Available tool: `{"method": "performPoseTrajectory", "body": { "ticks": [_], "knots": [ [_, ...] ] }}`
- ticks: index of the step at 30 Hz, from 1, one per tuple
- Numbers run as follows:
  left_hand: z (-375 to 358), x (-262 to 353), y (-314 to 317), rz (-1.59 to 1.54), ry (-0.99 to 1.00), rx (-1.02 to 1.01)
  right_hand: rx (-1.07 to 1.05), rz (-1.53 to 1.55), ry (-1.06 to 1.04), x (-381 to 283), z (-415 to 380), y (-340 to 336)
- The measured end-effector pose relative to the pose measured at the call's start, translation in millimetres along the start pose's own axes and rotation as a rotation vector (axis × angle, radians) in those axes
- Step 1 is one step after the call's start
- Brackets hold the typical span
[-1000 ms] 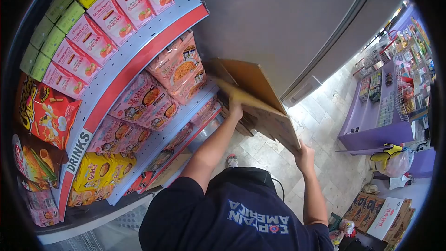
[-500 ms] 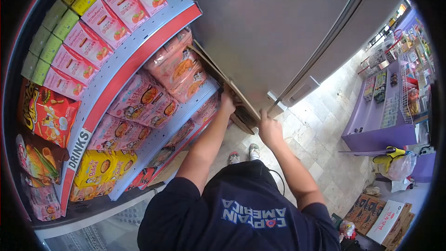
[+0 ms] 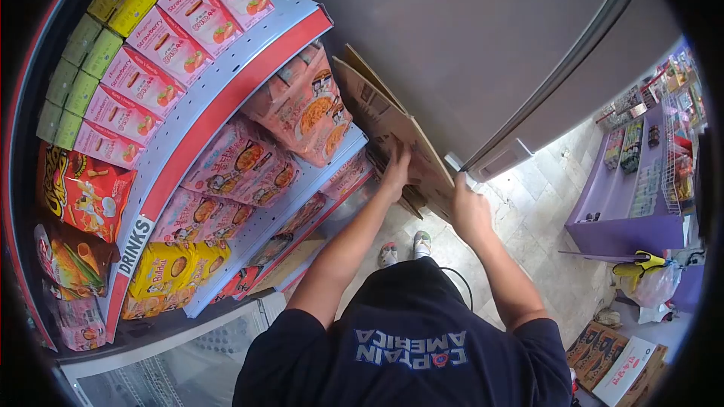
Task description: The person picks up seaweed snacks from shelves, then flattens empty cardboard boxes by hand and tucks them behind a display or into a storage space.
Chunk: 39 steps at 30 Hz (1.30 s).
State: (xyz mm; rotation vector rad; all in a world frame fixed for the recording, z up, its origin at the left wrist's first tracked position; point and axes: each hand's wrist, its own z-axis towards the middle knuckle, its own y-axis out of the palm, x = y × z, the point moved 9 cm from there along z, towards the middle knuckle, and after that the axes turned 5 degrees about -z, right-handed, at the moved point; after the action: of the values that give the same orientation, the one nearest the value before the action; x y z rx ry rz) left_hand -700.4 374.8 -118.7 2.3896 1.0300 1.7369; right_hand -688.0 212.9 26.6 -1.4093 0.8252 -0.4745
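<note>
Flattened brown cardboard [image 3: 411, 143] stands on edge between the snack shelf and the grey refrigerator. My left hand [image 3: 396, 169] lies against its face on the shelf side, the fingers partly in shadow against the board. At the board's near right edge my right hand [image 3: 469, 207] is closed round the cardboard, beside the refrigerator's lower door edge. Another piece of cardboard shows low behind my left hand. Pink noodle packs [image 3: 313, 109] sit on the shelf just left of the board.
A curved shelf edge [image 3: 234, 90] with pink strawberry boxes [image 3: 181, 38] rises at the left. The grey refrigerator [image 3: 467, 38] fills the top. At the right are a purple display counter [image 3: 626, 234] and cardboard boxes [image 3: 626, 362] on the floor. A glass-topped case stands lower left.
The cardboard shows more of its printed face and has shifted slightly to the right. Both hands have moved right with it, and the view has shifted a little.
</note>
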Motion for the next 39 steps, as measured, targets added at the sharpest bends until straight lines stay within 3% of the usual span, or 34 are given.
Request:
{"method": "performPoseTrajectory", "body": {
  "ticks": [5,9,12,17,24,31,34,39],
  "knots": [
    [42,-54,-62,-0.26,-0.294,0.143,-0.052,-0.005,-0.021,-31,60,88],
    [26,-40,-80,-0.211,-0.264,0.162,-0.088,0.043,-0.061,-56,101,118],
    [-3,14,-80,-0.116,0.038,0.182,-0.047,0.038,-0.122,-69,131,109],
    [-31,78,-107,-0.22,0.316,0.256,-0.129,0.052,-0.169,-95,172,135],
    [-44,77,-175,0.16,0.361,0.417,-0.273,0.03,-0.173,-100,211,219],
    [-66,74,-207,0.088,0.333,0.479,-0.292,0.079,-0.199,-100,224,256],
    [-64,77,-207,0.129,0.358,0.44,-0.209,0.129,-0.207,-85,189,244],
    [-68,82,-196,0.035,0.363,0.411,-0.247,-0.019,-0.163,-58,145,240]
  ]
}}
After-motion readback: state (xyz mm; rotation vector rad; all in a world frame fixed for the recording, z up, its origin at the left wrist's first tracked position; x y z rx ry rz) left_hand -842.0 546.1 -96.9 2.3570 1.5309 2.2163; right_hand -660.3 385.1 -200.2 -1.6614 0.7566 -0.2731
